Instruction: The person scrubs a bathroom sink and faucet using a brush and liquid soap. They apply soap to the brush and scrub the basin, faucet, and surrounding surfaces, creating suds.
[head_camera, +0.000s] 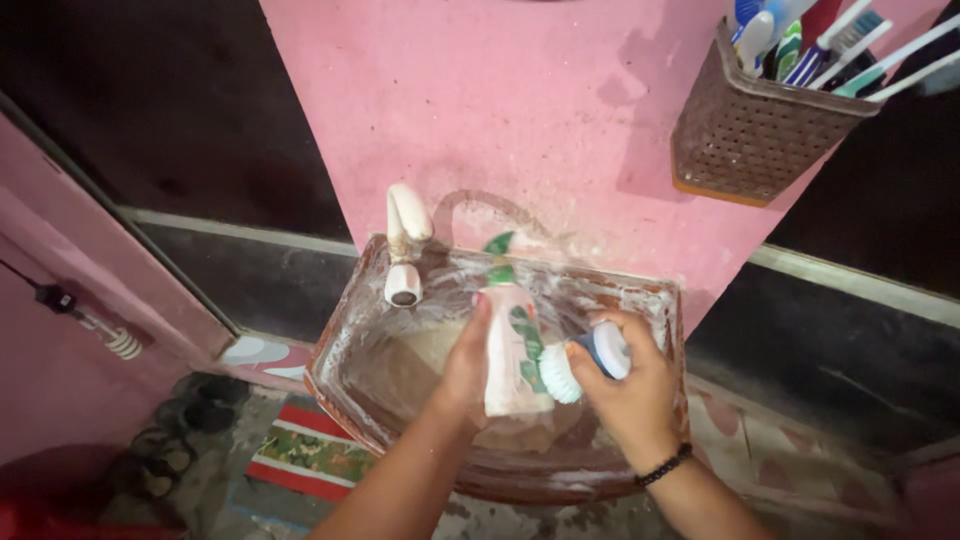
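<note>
bottle (512, 345): white plastic with green cap and leaf print, upright over the middle of the basin (345, 345), near its back edge under the tap (405, 245).
left hand (462, 365): fingers closed around the bottle body.
right hand (630, 385): gripping a round brush (580, 362), bristles touching the bottle.
handling: probably light, squeezable, slippery if wet; best held at mid body.
wall: basket (745, 135) of toothbrushes.

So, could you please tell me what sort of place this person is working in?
Most likely a small home bathroom or washing corner. A wall-mounted basin with a white tap sits against a pink wall, and a basket holding toothbrushes hangs above it.
</note>
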